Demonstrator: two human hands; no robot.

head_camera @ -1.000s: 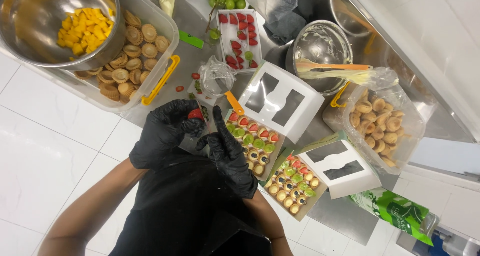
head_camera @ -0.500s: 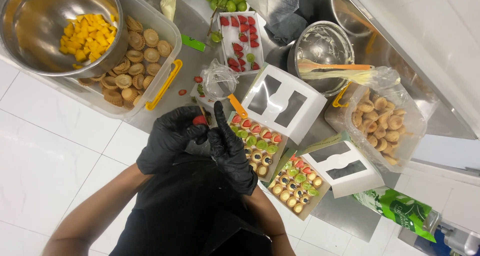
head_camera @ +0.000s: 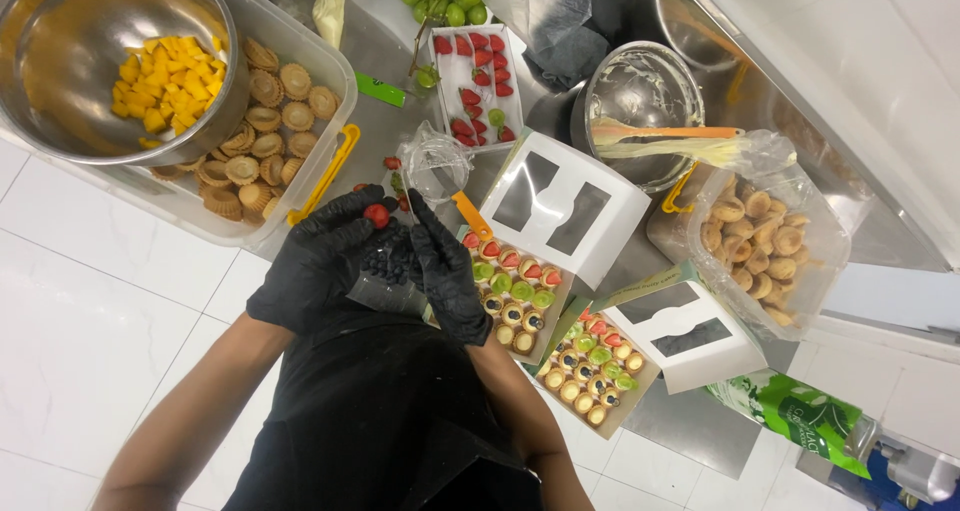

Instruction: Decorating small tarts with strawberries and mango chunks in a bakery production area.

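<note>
Pinching a red berry piece (head_camera: 377, 214), the left hand (head_camera: 318, 266) fingers are clenched on it at their tips. The right hand (head_camera: 450, 271) grips the clear blueberry tub (head_camera: 390, 268) between both hands. The open tart box (head_camera: 510, 296) lies just beyond the right fingers, long axis slanting away; the right hand is nearer. Since the earlier frame both hands sit slightly lower on the surface (head_camera: 690, 426).

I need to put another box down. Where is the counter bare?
Bare steel counter shows below the lower open box, beside the green packet. A narrow strip runs between the plastic tub and strawberry tray. Elsewhere it is crowded.
</note>
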